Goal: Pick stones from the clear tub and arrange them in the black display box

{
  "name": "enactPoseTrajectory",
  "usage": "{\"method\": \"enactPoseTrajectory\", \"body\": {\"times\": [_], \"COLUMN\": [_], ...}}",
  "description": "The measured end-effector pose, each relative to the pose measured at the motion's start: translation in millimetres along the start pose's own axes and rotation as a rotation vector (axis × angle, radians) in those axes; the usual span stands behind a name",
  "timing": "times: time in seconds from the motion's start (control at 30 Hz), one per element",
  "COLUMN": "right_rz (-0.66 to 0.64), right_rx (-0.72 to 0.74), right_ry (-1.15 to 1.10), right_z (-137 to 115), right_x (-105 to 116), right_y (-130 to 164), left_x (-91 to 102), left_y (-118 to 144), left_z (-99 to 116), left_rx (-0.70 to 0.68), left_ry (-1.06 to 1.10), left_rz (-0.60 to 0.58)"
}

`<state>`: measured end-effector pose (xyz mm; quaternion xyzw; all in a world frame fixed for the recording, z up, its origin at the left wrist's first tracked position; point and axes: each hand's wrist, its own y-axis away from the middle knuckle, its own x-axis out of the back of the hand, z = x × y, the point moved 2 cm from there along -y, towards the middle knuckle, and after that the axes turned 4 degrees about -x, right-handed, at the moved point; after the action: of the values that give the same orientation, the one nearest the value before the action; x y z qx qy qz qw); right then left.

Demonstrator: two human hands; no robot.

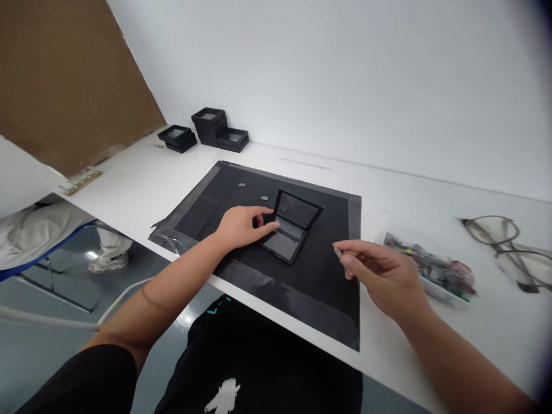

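A shallow black display case point(282, 241) lies on the black mat with its clear-windowed lid point(297, 208) tilted up. My left hand point(241, 227) is at the case's left side, index finger at the lid's edge and thumb over the base, gripping it. Between the thumb and fingertips of my right hand point(379, 270) is a small flat silvery piece point(337, 251), mostly covered; its kind cannot be made out. This hand hovers over the mat's right edge, apart from the case. Two small silvery pieces, one nearer point(264, 198) and one farther point(241, 184), rest behind my left hand.
The black mat point(328, 287) is taped to a white table point(388, 213). Several black cases point(209, 129) are stacked at the back left. On the right sit a blurred tray of small mixed items point(435, 270) and eyeglasses point(504, 241). A chair point(52, 253) stands at left.
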<state>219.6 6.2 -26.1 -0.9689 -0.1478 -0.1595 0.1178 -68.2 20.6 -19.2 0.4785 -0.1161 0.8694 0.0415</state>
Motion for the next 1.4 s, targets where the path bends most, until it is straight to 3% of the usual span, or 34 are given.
{"method": "enactPoseTrajectory", "body": {"times": [0.13,0.27,0.5,0.7,0.97,1.13,1.2,1.27,1.33,1.4], "right_rz": [-0.011,-0.027,-0.003,-0.079,-0.128,-0.13,-0.134,-0.116,-0.098,-0.095], "right_rx": [0.114,0.197,0.203,0.188,0.277,0.191,0.164,0.16,0.175,0.202], "right_ry": [0.221,0.334,0.443,0.769,0.953,0.873,0.839,0.825,0.798,0.74], "right_z": [-16,-24,-23,-20,-14,-17,-15,-12,-9,-7], "right_x": [-5,-8,-4,-20,-35,-48,-50,-48,-44,-38], "right_y": [2,4,-5,-23,-29,-38,-38,-34,-29,-24], "left_x": [3.3,0.9,-7.6,-15.9,-20.2,-21.0,-13.6,0.7,21.3,41.8], "left_y": [9,16,15,17,15,17,16,11,2,-11], "left_z": [4,9,18,25,20,23,22,13,-4,-29], "left_rx": [-0.059,-0.152,-0.291,-0.517,-0.464,-0.488,-0.453,-0.389,-0.271,-0.032], "left_ry": [0.021,-0.042,-0.049,-0.03,0.08,0.061,0.054,0.039,-0.033,-0.139], "left_rz": [-0.087,-0.087,-0.089,-0.188,-0.166,-0.15,-0.117,-0.01,0.222,0.406]}}
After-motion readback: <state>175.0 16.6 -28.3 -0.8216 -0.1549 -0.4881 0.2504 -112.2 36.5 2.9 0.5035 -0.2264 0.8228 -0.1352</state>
